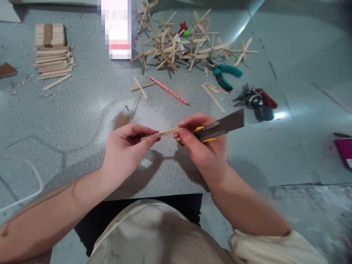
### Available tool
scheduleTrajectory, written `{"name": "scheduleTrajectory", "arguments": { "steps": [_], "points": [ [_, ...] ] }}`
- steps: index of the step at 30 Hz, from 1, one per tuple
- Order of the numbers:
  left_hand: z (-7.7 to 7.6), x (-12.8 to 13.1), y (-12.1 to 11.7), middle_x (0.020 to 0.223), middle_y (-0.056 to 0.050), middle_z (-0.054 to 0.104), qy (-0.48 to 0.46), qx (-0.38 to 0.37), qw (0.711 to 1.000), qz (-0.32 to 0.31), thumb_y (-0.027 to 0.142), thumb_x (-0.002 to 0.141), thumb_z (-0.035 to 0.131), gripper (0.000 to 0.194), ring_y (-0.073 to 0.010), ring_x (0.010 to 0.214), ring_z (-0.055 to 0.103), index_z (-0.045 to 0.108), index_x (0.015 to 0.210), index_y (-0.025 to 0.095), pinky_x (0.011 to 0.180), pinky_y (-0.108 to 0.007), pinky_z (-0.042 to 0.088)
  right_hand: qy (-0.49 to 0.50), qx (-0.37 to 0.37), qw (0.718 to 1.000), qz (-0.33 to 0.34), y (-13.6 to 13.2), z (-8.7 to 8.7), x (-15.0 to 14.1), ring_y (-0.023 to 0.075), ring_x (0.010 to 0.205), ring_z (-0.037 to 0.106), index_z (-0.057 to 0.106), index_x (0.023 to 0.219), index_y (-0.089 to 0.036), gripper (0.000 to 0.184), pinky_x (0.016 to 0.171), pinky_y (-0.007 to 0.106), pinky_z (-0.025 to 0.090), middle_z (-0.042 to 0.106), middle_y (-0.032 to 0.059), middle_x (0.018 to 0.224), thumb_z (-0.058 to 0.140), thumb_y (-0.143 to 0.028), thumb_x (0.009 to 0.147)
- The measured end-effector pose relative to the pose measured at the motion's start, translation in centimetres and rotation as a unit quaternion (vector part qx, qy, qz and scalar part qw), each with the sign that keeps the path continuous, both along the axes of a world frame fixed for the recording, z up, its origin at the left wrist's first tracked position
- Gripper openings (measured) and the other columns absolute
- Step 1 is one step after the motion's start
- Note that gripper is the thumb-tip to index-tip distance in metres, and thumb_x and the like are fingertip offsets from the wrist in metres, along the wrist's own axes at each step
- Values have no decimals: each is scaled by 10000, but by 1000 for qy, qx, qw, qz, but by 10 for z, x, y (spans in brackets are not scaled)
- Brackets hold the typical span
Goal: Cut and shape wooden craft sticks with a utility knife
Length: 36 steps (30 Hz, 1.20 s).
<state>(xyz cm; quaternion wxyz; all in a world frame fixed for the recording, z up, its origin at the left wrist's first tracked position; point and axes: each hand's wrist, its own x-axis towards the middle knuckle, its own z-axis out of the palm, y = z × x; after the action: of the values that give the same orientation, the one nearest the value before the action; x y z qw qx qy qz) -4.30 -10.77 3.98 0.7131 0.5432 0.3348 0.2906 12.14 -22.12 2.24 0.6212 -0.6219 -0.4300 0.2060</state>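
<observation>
A thin wooden craft stick (169, 132) is stretched between my two hands above the table. My left hand (125, 146) pinches its left end between thumb and fingers. At the right end, my right hand (206, 146) grips the stick with thumb and forefinger. That same hand also holds a yellow and black utility knife (202, 135), whose wide grey blade (231, 124) points up to the right, away from the stick. Small dark marks show on the stick near my left fingertips.
Beyond my hands lie a red pencil (169, 91), a set square (132, 104) and two crossed sticks (141, 87). Teal-handled pliers (224, 75) and keys (249, 98) are to the right. Joined sticks (167, 47) pile up behind; stacked sticks (53, 60) sit far left.
</observation>
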Motion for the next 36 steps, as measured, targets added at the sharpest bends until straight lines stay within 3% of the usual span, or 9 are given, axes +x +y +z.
{"name": "scheduleTrajectory", "arguments": {
  "steps": [10,15,18,21,27,31,36],
  "points": [
    [1,2,2,854,-7,803,11,16,1000,-13,215,764,885,127,-116,777,737,792,849,196,719,-212,588,-38,-58,997,-25,1,5,-1,184,726,718,662,1026,-285,158,647,339,578,722,-12,820,711,-427,975],
    [-10,2,15,821,-14,780,96,109,988,-59,282,841,830,95,-139,707,703,790,888,209,646,-259,558,-59,-51,996,-46,5,8,7,161,679,614,542,964,-303,213,617,330,523,654,-25,833,745,-315,901],
    [-21,3,28,878,-19,773,163,253,945,-125,218,898,754,62,-144,740,688,812,910,234,683,-283,546,-59,-37,995,-75,4,6,21,158,714,577,446,955,-303,324,625,320,496,590,-35,849,722,-210,812],
    [-28,3,37,929,-23,781,195,377,890,-165,128,922,676,179,-149,779,694,817,900,236,731,-301,536,-52,-49,994,-77,1,3,32,158,736,564,422,973,-303,349,635,318,471,557,-31,882,668,-179,759],
    [-32,4,45,969,-22,812,263,529,784,-191,206,993,645,198,-226,905,704,833,946,247,800,-366,527,-47,-124,991,-31,2,-5,34,168,743,605,423,992,-290,346,688,346,530,588,-19,904,680,-263,762],
    [-36,7,52,964,-24,808,259,549,769,-201,208,988,664,181,-227,905,694,833,932,238,841,-381,533,-109,-160,981,-21,0,-3,38,202,764,669,515,1060,-284,264,696,374,553,662,19,933,685,-316,860],
    [-35,9,55,960,-33,793,281,530,775,-199,239,947,735,103,-242,926,687,836,929,227,895,-419,516,-265,-200,943,38,-21,26,51,259,837,758,646,1266,-251,313,727,394,580,776,61,983,634,-387,984]
  ]
}}
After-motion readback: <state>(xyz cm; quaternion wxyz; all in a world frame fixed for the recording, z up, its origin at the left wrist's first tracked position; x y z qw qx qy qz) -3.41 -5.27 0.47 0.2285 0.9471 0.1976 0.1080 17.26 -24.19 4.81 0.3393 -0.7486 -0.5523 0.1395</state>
